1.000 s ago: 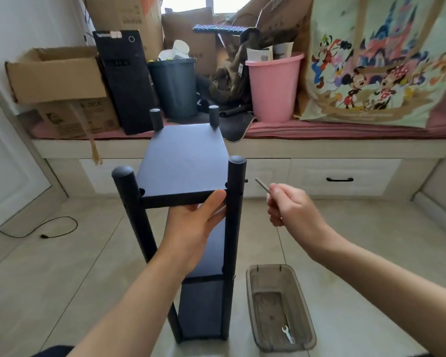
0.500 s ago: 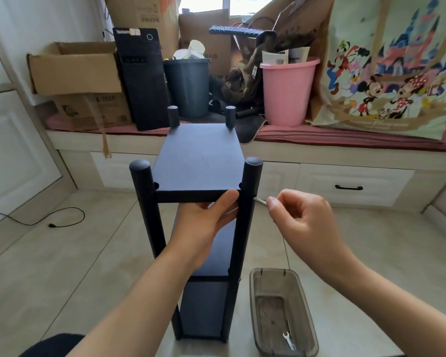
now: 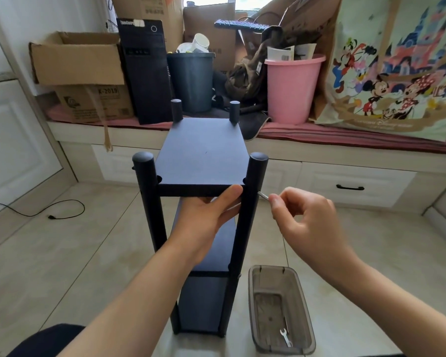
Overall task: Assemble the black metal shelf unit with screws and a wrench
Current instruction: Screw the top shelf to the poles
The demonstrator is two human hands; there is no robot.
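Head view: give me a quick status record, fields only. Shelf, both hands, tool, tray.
shelf unit: upright on the floor, four posts, top board in place
left hand: grips the front edge of the top board, thumb on top
right hand: pinches a thin metal tool
metal tool: tip at the front right post, just below the top board
tray: on the floor right of the shelf, small wrench lying inside

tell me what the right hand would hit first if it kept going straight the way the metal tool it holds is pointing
Most likely the near right post of the shelf. The right hand pinches a thin metal tool whose tip already sits at or almost against that post, just below the top board; actual contact is hard to judge.
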